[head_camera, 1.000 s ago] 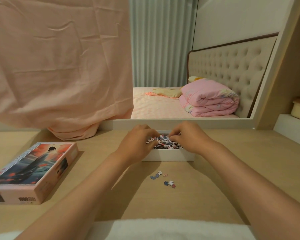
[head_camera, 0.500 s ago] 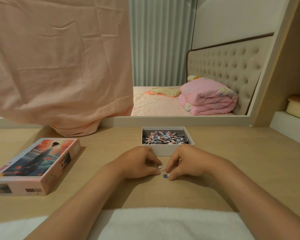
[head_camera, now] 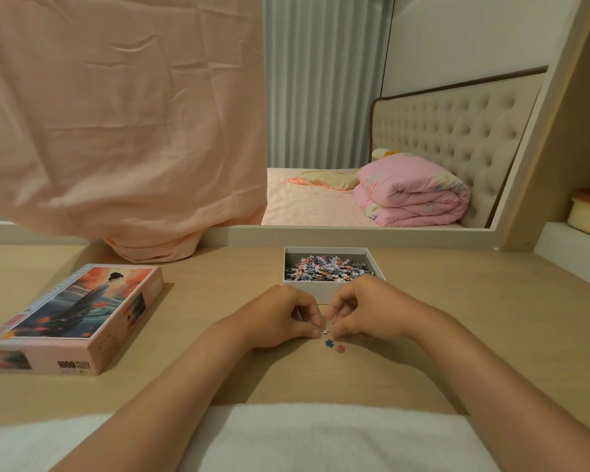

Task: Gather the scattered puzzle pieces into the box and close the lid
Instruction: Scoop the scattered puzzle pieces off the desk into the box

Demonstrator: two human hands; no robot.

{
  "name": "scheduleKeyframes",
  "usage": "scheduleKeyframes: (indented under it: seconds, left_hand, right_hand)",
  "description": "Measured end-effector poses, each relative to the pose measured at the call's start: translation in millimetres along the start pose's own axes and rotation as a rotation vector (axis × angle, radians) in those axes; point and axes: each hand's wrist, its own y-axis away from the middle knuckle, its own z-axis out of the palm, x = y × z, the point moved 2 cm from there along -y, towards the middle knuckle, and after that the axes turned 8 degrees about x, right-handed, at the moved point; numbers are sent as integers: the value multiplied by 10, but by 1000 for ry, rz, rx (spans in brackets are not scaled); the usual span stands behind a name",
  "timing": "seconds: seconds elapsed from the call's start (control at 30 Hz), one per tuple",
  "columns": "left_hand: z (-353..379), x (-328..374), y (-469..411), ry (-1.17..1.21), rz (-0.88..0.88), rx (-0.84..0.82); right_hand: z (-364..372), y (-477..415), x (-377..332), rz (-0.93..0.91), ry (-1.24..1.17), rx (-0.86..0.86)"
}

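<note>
An open white box (head_camera: 334,290) full of small puzzle pieces (head_camera: 327,267) stands at the middle back of the wooden desk. Its illustrated lid (head_camera: 79,315) lies to the left, picture side up. In front of the box my left hand (head_camera: 280,316) and my right hand (head_camera: 365,310) rest on the desk, fingertips almost touching, pinching at loose pieces. A light piece (head_camera: 325,332) sits between the fingertips. A blue piece (head_camera: 328,343) and a red piece (head_camera: 340,349) lie free just below. Whatever the curled fingers hold is hidden.
A pink cloth (head_camera: 123,124) hangs over the back left of the desk (head_camera: 474,318). A mirror frame (head_camera: 355,230) runs along the back edge, reflecting a bed. A white shelf step (head_camera: 573,247) rises at the right. A white towel (head_camera: 321,437) covers the near edge.
Both hands left the box and came down toward me onto the loose pieces on the desk. Since half a second ago they shifted only slightly, and the blue and red pieces are uncovered.
</note>
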Motion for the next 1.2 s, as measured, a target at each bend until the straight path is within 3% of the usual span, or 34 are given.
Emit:
scheduleKeyframes:
  seconds: [0.13, 0.4, 0.47, 0.57, 0.63, 0.73, 0.83, 0.93, 1.03, 1.2]
  left_hand:
    - [-14, -33, 3, 29, -35, -9]
    - [-22, -38, 18, 104, -77, -9]
    - [-22, -38, 15, 123, -84, -3]
    - [-13, -29, 10, 119, -82, 2]
    - [-7, -13, 14, 133, -74, 14]
    - [-41, 16, -22, 158, -58, 103]
    - [-174, 54, -176, 204, -69, 346]
    - [-281, 87, -373, 188, -85, 487]
    - [-253, 42, -522, 11, -101, 432]
    - [-225, 123, -429, -183, 65, 449]
  right_hand:
    - [101, -91, 1, -120, 251, -6]
    - [60, -91, -56, -48, 284, -18]
    - [-42, -125, -55, -43, 171, 151]
    - [-242, -243, -25, -83, 76, 570]
    - [-290, -323, 25, -47, 102, 630]
    - [-257, -354, 122, -35, 167, 509]
    - [-260, -270, 112, -116, 105, 425]
    - [-209, -148, 83, -110, 31, 154]
    - [-99, -24, 53, -74, 81, -79]
    - [-48, 49, 27, -73, 143, -144]
